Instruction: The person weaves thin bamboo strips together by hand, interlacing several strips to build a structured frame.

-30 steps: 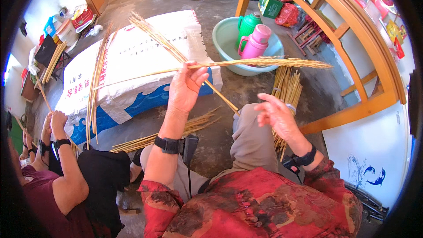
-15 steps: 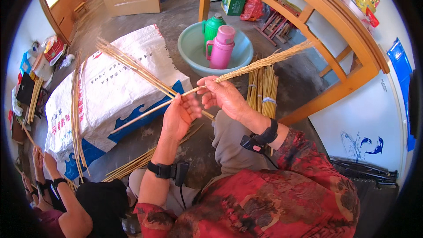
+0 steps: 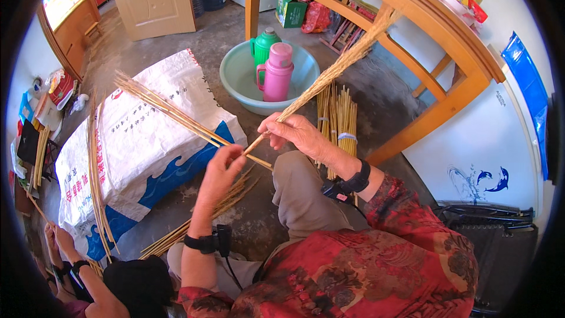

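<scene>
My right hand (image 3: 295, 136) is closed round a dry straw stalk (image 3: 329, 76), whose bushy head slants up and to the right. At the stalk's lower end the fingertips of my left hand (image 3: 220, 168) are pinched together; its lower length does not show beyond them. Behind my left hand a few loose stalks (image 3: 170, 112) lie across a white and blue woven sack (image 3: 141, 147). More stalks (image 3: 97, 182) rest on the sack's left side.
A pale blue basin (image 3: 235, 82) holds a green thermos (image 3: 263, 47) and a pink thermos (image 3: 276, 76). Tied stalk bundles (image 3: 347, 118) stand beside my knee, near a wooden frame (image 3: 435, 88). Loose stalks (image 3: 170, 238) lie below the sack. Another person's hands (image 3: 59, 238) work at lower left.
The stalk has swung steeper, its head now higher. Its lower end no longer reaches across the sack. My left hand has dropped slightly and its spread fingers have closed. The view has shifted.
</scene>
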`<state>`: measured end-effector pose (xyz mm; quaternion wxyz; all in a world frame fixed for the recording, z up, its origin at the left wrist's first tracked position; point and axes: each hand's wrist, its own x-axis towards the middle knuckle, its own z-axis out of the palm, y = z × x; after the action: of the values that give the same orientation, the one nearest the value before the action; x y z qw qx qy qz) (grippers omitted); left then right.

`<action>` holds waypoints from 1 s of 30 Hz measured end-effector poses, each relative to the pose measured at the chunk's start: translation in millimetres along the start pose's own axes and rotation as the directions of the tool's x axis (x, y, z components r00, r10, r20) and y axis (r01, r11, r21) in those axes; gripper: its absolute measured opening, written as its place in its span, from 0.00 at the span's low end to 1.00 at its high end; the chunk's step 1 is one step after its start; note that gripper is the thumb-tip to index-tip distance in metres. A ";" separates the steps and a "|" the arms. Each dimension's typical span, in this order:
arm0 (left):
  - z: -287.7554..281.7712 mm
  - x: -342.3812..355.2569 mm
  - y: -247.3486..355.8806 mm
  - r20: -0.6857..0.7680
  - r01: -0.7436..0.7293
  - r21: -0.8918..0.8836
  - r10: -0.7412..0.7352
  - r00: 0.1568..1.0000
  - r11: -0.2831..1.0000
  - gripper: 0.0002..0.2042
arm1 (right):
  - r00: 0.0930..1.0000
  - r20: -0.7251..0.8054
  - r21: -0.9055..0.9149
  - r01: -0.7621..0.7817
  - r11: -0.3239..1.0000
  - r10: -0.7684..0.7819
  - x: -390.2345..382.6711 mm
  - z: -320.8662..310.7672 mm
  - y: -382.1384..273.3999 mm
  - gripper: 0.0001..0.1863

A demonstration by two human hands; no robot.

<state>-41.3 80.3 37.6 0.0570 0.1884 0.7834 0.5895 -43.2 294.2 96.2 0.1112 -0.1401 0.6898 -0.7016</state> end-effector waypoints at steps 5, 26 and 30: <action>16.2 -4.1 -5.8 0.192 0.129 -0.025 -0.122 0.974 0.991 0.09 | 0.998 -0.029 -0.089 0.050 0.995 -0.053 5.8 6.5 -3.6 0.13; 15.9 -16.1 -3.1 0.209 0.126 -0.051 -0.113 0.971 0.991 0.09 | 0.865 -0.352 0.565 0.501 0.656 -0.358 29.8 -31.8 -67.9 0.13; 28.5 -11.5 3.4 0.363 0.263 -0.221 -0.172 0.916 0.939 0.12 | 0.762 -0.462 0.434 0.640 0.634 -0.454 26.9 -53.1 -88.0 0.13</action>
<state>-21.1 102.6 30.8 0.2809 0.1883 0.6921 0.6377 -83.6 336.7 184.8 -0.1829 -0.1935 0.3797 -0.8860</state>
